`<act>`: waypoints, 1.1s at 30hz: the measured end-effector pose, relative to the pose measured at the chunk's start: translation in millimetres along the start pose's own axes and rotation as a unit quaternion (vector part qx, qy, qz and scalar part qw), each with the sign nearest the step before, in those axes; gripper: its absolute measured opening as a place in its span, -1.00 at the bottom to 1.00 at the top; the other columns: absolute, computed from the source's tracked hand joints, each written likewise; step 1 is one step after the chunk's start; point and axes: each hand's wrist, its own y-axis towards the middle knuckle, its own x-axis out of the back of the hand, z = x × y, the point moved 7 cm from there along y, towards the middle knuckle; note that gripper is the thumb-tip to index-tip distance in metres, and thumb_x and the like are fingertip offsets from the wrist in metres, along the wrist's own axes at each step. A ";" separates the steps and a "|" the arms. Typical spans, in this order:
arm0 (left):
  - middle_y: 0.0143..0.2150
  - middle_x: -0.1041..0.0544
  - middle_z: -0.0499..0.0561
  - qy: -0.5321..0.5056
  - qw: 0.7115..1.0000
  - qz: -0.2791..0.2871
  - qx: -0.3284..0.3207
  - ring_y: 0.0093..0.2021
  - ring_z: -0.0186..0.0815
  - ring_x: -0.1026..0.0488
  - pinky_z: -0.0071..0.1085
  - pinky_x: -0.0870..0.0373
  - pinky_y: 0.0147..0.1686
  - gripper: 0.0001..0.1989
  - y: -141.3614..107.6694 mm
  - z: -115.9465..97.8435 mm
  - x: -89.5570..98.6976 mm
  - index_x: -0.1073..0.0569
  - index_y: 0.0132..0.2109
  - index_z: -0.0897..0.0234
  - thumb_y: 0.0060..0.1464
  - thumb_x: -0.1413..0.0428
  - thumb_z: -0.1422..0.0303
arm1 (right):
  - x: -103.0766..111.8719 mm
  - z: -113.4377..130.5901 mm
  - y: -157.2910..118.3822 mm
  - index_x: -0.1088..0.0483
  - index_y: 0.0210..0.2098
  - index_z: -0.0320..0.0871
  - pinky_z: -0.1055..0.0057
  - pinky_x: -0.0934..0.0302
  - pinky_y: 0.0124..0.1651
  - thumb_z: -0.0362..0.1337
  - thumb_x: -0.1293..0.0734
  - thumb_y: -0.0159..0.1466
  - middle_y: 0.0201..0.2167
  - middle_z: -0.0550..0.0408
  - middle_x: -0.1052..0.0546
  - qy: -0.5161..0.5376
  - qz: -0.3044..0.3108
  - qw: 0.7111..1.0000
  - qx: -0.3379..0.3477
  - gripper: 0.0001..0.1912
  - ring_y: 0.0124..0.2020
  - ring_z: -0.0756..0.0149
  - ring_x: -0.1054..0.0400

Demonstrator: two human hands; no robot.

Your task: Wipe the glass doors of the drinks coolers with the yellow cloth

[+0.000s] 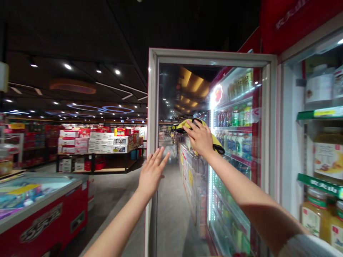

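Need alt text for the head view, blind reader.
A person's right hand holds a yellow, black-edged cloth against the glass of an open cooler door; the left hand, fingers spread, is by the door's left edge. Bottled drinks stand at right, a red chest freezer and stacked boxes at left.

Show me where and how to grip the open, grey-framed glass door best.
I'd take the door by its upright left frame, from the left, with the left hand: that edge stands free, while the right edge meets the red cooler cabinet.
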 end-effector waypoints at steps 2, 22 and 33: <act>0.53 0.02 0.12 -0.002 1.000 -0.004 -0.006 0.50 -0.11 0.01 -0.07 -0.13 0.42 -0.03 -2.5 1.3 -1.6 -0.13 0.45 0.08 -0.05 -0.32 0.57 | 0.0 1.1 11.8 -0.43 0.22 0.10 -0.16 -0.05 0.30 -0.21 -0.20 0.45 0.38 0.12 -0.34 0.010 -0.039 0.999 -0.036 -0.60 0.39 -0.06 -0.12; 0.52 -0.06 0.16 -0.008 1.000 -0.009 -0.022 0.50 -0.15 -0.02 -0.14 -0.15 0.42 -0.11 -17.9 3.7 -18.7 -0.16 0.44 0.19 0.00 -0.28 0.57 | -25.1 72.7 71.3 -0.52 0.06 0.00 -0.17 -0.03 0.34 -0.51 -0.23 0.30 0.23 0.12 -0.50 0.064 0.022 0.995 0.078 -0.54 0.41 0.04 -0.14; 0.52 -0.06 0.19 -0.009 0.999 -0.009 -0.029 0.51 -0.16 0.02 -0.14 -0.11 0.44 -0.10 -17.3 3.5 -20.4 -0.12 0.45 0.21 0.02 -0.28 0.55 | -27.8 78.0 70.0 -0.55 0.03 -0.01 -0.09 -0.12 0.36 -0.55 -0.28 0.30 0.20 0.17 -0.53 0.055 0.043 0.990 0.120 -0.57 0.36 0.08 -0.24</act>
